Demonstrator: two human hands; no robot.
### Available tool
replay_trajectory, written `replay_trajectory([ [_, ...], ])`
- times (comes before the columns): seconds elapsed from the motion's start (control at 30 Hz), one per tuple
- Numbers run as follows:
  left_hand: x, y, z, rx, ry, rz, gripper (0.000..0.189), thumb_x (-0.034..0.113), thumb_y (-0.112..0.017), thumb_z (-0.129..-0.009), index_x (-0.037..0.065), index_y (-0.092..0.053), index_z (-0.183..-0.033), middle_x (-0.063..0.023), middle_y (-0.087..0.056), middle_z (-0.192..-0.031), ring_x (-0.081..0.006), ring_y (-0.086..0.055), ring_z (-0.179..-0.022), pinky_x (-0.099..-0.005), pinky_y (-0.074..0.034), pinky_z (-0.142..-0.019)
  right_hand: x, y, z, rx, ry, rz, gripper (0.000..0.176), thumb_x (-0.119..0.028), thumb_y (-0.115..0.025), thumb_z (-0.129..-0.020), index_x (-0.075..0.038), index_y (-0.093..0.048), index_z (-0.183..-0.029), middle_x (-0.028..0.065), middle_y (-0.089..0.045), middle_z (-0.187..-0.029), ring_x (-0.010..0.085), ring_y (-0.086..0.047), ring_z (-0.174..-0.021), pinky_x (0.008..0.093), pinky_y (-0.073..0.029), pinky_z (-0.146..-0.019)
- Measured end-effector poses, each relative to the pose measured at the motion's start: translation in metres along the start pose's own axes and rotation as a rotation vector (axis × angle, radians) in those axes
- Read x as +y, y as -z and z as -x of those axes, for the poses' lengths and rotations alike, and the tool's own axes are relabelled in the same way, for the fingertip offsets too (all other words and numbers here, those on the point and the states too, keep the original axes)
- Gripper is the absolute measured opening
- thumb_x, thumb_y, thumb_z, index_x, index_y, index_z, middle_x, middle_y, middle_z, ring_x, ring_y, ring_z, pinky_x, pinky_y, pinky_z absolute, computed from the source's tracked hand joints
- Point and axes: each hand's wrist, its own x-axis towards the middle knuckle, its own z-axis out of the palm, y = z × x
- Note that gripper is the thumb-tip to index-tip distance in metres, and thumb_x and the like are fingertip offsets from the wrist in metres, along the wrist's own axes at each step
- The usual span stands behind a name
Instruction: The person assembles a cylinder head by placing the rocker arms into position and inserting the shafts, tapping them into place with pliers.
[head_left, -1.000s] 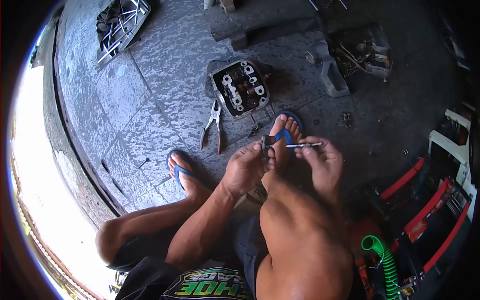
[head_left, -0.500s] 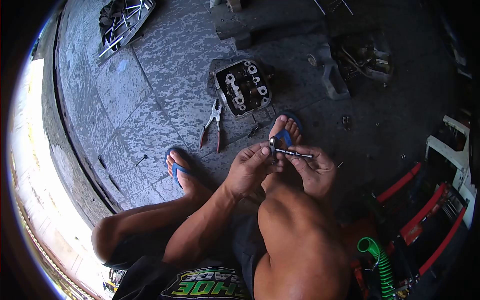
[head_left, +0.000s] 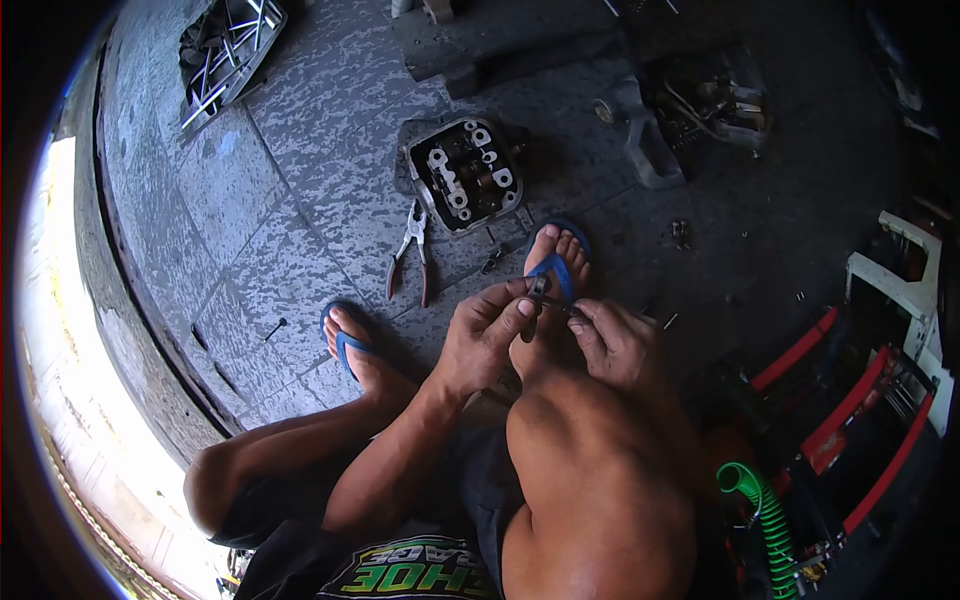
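Above my raised knee, my left hand (head_left: 487, 335) pinches a small dark metal part with a round end (head_left: 540, 286) between thumb and fingers. Close beside it on the right, my right hand (head_left: 617, 342) has its fingertips closed on a thin metal rod (head_left: 562, 306), whose inner end meets the small part. Most of the rod is hidden by my fingers. Beyond my hands an engine cylinder head (head_left: 466, 175) lies on the tiled floor, with pliers (head_left: 409, 254) next to its lower left corner, handles toward me.
A tray of metal rods (head_left: 232, 65) lies at the upper left. Greasy engine parts (head_left: 715, 105) are at the upper right. Red bars (head_left: 846, 415), a white frame (head_left: 905, 290) and a green coiled hose (head_left: 770, 515) stand at the right. A bolt (head_left: 275, 327) lies near my sandalled foot.
My right hand has moved slightly left and turned, so its fingers cover more of the rod. The floor objects appear shifted slightly left as the view moved.
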Motion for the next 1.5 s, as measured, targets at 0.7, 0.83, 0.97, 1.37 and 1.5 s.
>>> replay_trajectory([
  [0.7, -0.017, 0.007, -0.001, -0.064, 0.041, 0.009, 0.035, 0.022, -0.063, -0.099, -0.004, -0.062, -0.122, -0.0053, -0.066, -0.095, -0.011, -0.059, -0.081, -0.0271, -0.05, -0.076, 0.031, -0.008, -0.006, -0.496, -0.453, -0.601, 0.025, -0.024, -0.056, -0.098, -0.001, -0.066, -0.097, 0.0193, -0.068, -0.084, 0.0364, -0.07, -0.078, 0.0404, -0.052, -0.065],
  [0.83, -0.018, 0.004, -0.002, 0.0, 0.092, 0.041, 0.031, 0.02, -0.059, -0.1, -0.006, -0.063, -0.116, -0.0058, -0.066, -0.091, -0.0113, -0.058, -0.08, -0.028, -0.049, -0.076, 0.028, -0.02, -0.007, -0.312, -0.208, -0.342, 0.024, -0.025, -0.057, -0.097, -0.003, -0.066, -0.099, 0.0211, -0.069, -0.086, 0.0405, -0.068, -0.078, 0.0452, -0.053, -0.066],
  [0.97, -0.025, 0.008, -0.005, 0.054, 0.168, 0.172, 0.028, 0.021, -0.059, -0.1, -0.005, -0.064, -0.11, -0.0042, -0.065, -0.087, -0.0108, -0.059, -0.077, -0.0275, -0.048, -0.073, 0.029, -0.028, -0.007, -0.214, -0.066, -0.175, 0.015, -0.018, -0.06, -0.095, -0.004, -0.064, -0.096, 0.0206, -0.067, -0.085, 0.0417, -0.066, -0.079, 0.0474, -0.053, -0.067],
  [1.37, -0.029, 0.008, -0.006, 0.061, 0.075, 0.037, 0.028, 0.019, -0.063, -0.098, -0.005, -0.063, -0.113, -0.0047, -0.065, -0.087, -0.0116, -0.059, -0.077, -0.0267, -0.048, -0.072, 0.046, -0.038, 0.003, -0.303, -0.154, -0.248, 0.025, -0.028, -0.055, -0.097, -0.005, -0.064, -0.094, 0.0225, -0.068, -0.086, 0.0436, -0.065, -0.08, 0.0507, -0.052, -0.07],
  [1.5, -0.028, 0.007, -0.005, 0.078, 0.116, 0.022, 0.028, 0.02, -0.063, -0.098, -0.004, -0.063, -0.111, -0.0041, -0.064, -0.086, -0.0114, -0.059, -0.075, -0.0263, -0.048, -0.071, 0.046, -0.04, 0.008, -0.236, -0.132, -0.248, 0.027, -0.03, -0.054, -0.098, -0.006, -0.064, -0.094, 0.0225, -0.068, -0.087, 0.0434, -0.066, -0.08, 0.0508, -0.051, -0.07],
])
